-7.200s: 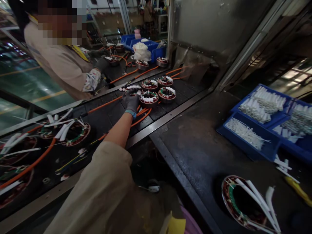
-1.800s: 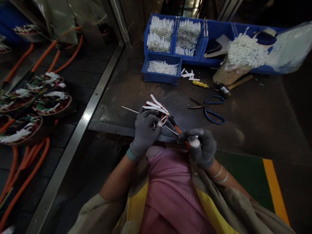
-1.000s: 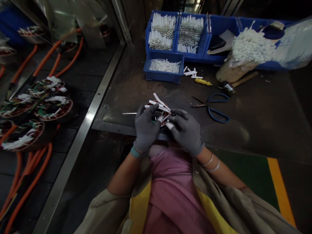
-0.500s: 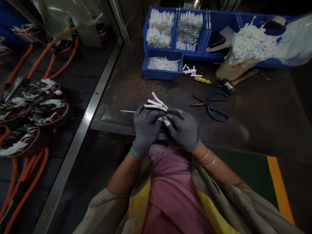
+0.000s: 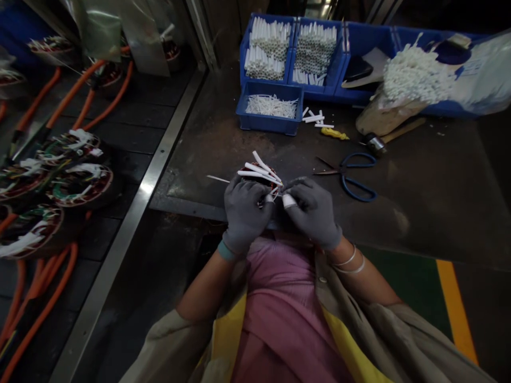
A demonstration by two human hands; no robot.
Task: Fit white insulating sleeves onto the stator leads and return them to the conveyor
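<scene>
Both hands wear grey gloves with white thumb tips. A round copper-wound part (image 5: pixel 275 187), with several white sleeves (image 5: pixel 261 173) sticking out of it, is at the bench's front edge, largely hidden by the hands. My left hand (image 5: pixel 247 206) is closed on its left side, thumb and fingertips pressed together. Just right of the part, my right hand (image 5: pixel 309 207) has curled fingers pinched near the sleeve ends; whatever small thing lies between them is too small to name. A thin white strip (image 5: pixel 217 178) points left from beside my left hand.
Blue-handled scissors (image 5: pixel 357 181) lie on the bench at right. Behind are a yellow tool (image 5: pixel 334 133), loose white tubes (image 5: pixel 315 118), a small blue tray (image 5: pixel 269 123) and larger blue bins (image 5: pixel 337 90). Wound parts (image 5: pixel 82 186) with orange cables stand at left.
My right hand has moved right, widening the gap between the thumbs. My left hand and the wound part appear slightly farther right, as does the whole bench view.
</scene>
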